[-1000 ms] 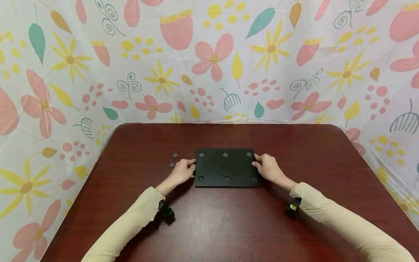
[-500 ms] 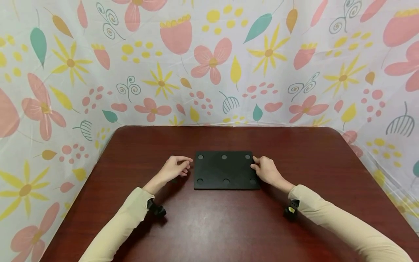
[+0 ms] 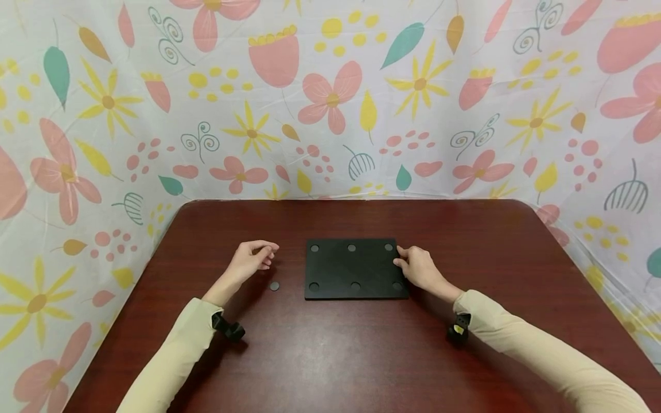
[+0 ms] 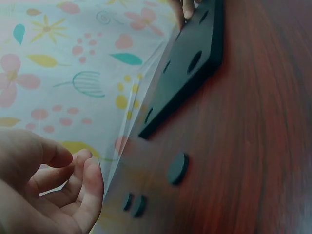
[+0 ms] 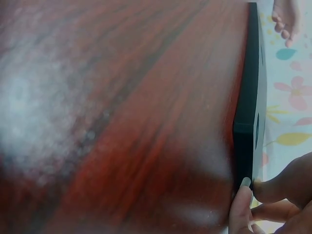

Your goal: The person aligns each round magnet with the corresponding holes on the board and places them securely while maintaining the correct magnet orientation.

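A flat black board (image 3: pixel 351 267) with several round recesses lies on the table. My right hand (image 3: pixel 419 268) grips its right edge; in the right wrist view, the thumb (image 5: pixel 240 209) is against the board's side wall. Left of the board, my left hand (image 3: pixel 249 262) hovers with loosely curled fingers and nothing visible between them. A small dark disc (image 3: pixel 275 286) lies below that hand in the head view. In the left wrist view, this larger-looking disc (image 4: pixel 178 168) is nearer the board, and two more discs (image 4: pixel 134 204) lie close together by the fingers. The left hand hides those two in the head view.
The reddish-brown wooden table (image 3: pixel 330 355) extends around the board. A patterned white cloth (image 3: pixel 330 143) hangs behind the table's far edge and along both sides. Each wrist carries a black camera, such as the left wrist camera (image 3: pixel 229 328).
My left hand has let go of the board's left edge and moved left, over the discs. One disc that the left arm hid now shows. My right hand stays on the board's right edge.
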Motion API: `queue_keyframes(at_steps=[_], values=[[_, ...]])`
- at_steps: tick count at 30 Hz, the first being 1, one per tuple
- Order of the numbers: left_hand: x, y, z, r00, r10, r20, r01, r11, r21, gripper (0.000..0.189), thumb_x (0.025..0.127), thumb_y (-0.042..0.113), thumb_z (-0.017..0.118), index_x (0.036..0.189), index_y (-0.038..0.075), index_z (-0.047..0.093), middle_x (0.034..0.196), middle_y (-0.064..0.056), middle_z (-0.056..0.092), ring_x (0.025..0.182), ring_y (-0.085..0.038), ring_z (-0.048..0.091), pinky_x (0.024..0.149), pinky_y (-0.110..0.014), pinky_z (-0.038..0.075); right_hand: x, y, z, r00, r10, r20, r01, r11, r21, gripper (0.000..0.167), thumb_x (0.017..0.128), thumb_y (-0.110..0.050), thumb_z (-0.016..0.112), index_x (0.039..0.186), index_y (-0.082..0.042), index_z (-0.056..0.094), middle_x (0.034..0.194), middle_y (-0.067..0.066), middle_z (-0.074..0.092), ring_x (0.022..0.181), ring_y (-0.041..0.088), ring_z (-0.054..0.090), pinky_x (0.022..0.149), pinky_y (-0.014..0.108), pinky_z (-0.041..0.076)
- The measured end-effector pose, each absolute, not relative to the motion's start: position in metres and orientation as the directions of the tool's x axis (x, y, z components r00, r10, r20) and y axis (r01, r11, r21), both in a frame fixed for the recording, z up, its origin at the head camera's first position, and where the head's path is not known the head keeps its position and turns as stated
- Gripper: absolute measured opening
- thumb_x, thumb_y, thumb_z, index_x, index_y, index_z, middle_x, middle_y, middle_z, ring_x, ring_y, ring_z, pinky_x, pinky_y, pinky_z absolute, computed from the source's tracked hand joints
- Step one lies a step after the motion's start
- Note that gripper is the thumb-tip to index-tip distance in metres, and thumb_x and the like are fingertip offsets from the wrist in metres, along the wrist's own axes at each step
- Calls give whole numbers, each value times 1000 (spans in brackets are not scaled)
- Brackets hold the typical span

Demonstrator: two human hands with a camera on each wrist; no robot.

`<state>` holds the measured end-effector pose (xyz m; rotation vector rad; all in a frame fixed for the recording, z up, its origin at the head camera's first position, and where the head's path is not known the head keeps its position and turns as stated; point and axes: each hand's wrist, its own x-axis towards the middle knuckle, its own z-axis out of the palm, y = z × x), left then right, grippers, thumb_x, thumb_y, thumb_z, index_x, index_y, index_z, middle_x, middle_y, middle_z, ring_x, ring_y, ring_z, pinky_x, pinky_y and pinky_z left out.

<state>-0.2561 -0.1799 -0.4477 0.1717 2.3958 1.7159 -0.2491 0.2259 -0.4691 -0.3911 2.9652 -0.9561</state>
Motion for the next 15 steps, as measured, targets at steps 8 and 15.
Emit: queue_keyframes(at_steps=[8, 15], values=[[-251, -192, -448, -944, 286, -164, -33, 415, 909, 29, 94, 12, 64, 115, -8, 66, 111, -24, 67, 88, -24, 68, 78, -32, 57, -250, 227, -472, -970, -227, 81, -233, 792, -565, 44, 95, -6, 58, 133, 15, 48, 97, 29, 65, 43, 11, 42, 44, 21, 35], [-247, -197, -451, -919, 306, -248, -72, 489, 870, 32, 87, 15, 73, 115, 1, 71, 106, -12, 73, 89, -15, 68, 81, -31, 56, -251, 227, -472, -970, -227, 87, -236, 791, -565, 44, 95, -6, 58, 132, 15, 48, 98, 29, 65, 44, 11, 43, 45, 21, 35]])
